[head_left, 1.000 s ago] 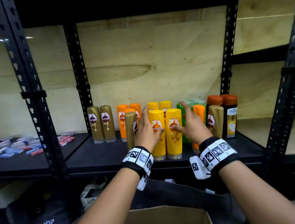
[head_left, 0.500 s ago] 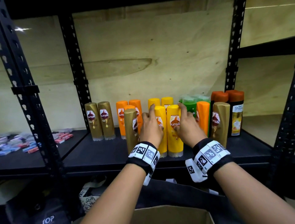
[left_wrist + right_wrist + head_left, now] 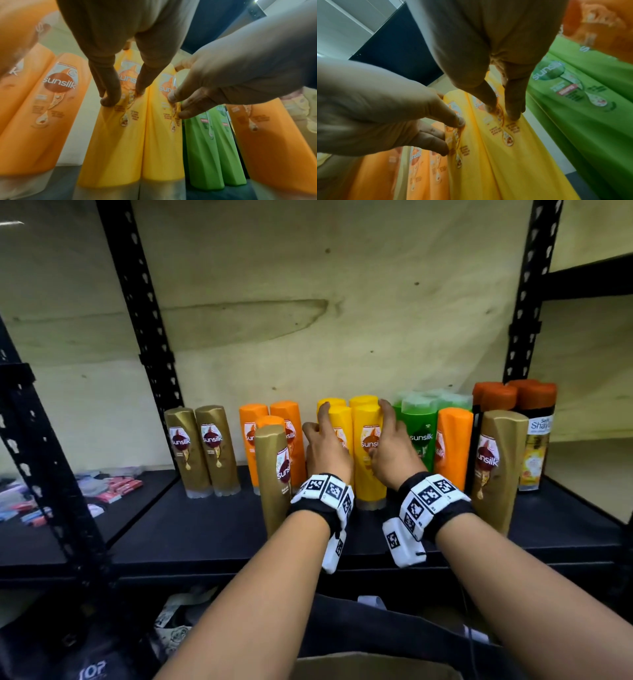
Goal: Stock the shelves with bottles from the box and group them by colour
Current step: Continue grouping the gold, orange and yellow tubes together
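Four yellow bottles [image 3: 368, 446] stand two deep at the middle of the black shelf [image 3: 188, 532]. My left hand [image 3: 325, 440] has straight fingers [image 3: 109, 92] pressed on the face of the front left yellow bottle [image 3: 116, 135]. On the front right yellow bottle [image 3: 513, 155] my right hand [image 3: 390, 446] presses in the same way with its fingertips [image 3: 513, 108]. Orange bottles [image 3: 270, 436] stand to the left of the yellow ones, green bottles [image 3: 419, 433] to the right. A cardboard box [image 3: 370, 666] shows at the bottom edge.
Two gold bottles [image 3: 202, 450] stand at the left. One gold bottle [image 3: 275, 477] is out in front by my left wrist, another [image 3: 496, 470] front right. A lone orange bottle [image 3: 452, 446] and dark orange-capped bottles [image 3: 534, 440] fill the right. Black uprights [image 3: 144, 313] frame the bay.
My right hand left the green bottles and joined the left on the front yellow pair. That pair has slid back against the rear yellow bottles.
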